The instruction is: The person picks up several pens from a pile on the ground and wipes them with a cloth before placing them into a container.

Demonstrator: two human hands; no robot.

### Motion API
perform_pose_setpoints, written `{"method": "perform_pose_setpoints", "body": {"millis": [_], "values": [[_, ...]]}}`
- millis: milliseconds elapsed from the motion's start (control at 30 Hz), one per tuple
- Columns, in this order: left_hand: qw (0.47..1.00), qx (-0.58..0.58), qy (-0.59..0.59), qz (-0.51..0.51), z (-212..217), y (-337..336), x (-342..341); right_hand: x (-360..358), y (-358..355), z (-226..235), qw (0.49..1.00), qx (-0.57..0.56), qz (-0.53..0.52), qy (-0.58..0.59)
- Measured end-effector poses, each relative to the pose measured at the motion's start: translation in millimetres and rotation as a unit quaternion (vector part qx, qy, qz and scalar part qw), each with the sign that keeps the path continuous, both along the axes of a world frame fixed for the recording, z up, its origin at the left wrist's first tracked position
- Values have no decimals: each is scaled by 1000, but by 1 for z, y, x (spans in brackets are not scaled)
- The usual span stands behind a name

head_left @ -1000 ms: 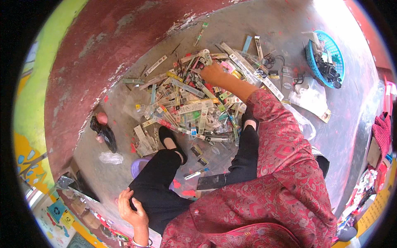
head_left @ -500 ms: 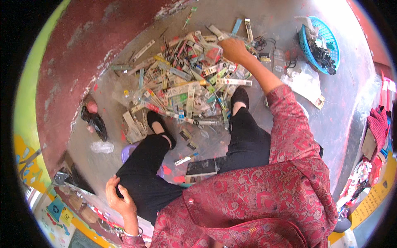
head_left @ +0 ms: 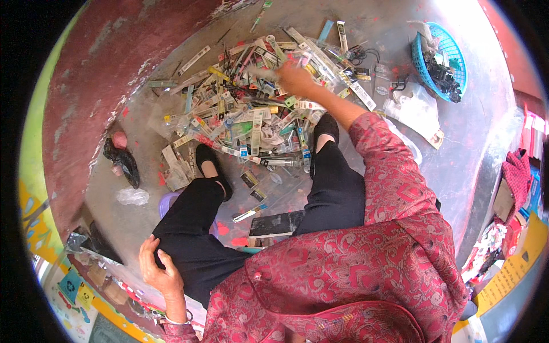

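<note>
A broad heap of long, thin pen-like packets and loose plastic sleeves (head_left: pixel 257 131) covers the floor between and beyond my feet. My right hand (head_left: pixel 295 80) is over the upper middle of this heap, its fingers blurred by motion. A pale, smeared strip (head_left: pixel 262 73) shows at its fingertips; whether the hand grips it I cannot tell. My left hand (head_left: pixel 161 272) rests against my left thigh (head_left: pixel 191 234), fingers apart and holding nothing.
A blue plastic basket (head_left: pixel 461 60) with black pieces stands at the far right, with a white plastic bag (head_left: pixel 414 111) nearby. A black flat box (head_left: pixel 275 224) lies between my legs. Left are a black bag (head_left: pixel 127 163) and crumpled clear plastic (head_left: pixel 132 196). A red wall (head_left: pixel 74 108) borders the floor.
My right hand has swept left and slightly nearer across the heap. Several long packets now lie spread at the heap's right side. My left hand has stayed on the thigh.
</note>
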State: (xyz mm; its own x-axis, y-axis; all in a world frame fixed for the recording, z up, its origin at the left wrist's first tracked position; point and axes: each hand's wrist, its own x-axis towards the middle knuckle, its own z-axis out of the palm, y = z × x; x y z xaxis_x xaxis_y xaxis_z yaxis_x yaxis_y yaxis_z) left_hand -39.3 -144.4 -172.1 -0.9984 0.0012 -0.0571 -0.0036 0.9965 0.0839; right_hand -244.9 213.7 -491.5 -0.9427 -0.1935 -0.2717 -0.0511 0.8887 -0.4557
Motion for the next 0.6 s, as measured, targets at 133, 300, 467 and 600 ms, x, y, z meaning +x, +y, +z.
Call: {"method": "perform_pose_setpoints", "body": {"millis": [133, 300, 467, 600], "values": [[998, -30, 39, -26, 1, 9, -9, -17, 74, 15, 985, -7, -162, 63], [1000, 7, 8, -27, 4, 13, -17, -8, 97, 8, 967, 159, -200, 5], [998, 33, -56, -19, 13, 20, -37, -4, 73, 21, 956, 250, -95, 119], [986, 126, -93, -54, 9, 37, -70, -26, 60, 61, 990, 122, -66, 27]]}}
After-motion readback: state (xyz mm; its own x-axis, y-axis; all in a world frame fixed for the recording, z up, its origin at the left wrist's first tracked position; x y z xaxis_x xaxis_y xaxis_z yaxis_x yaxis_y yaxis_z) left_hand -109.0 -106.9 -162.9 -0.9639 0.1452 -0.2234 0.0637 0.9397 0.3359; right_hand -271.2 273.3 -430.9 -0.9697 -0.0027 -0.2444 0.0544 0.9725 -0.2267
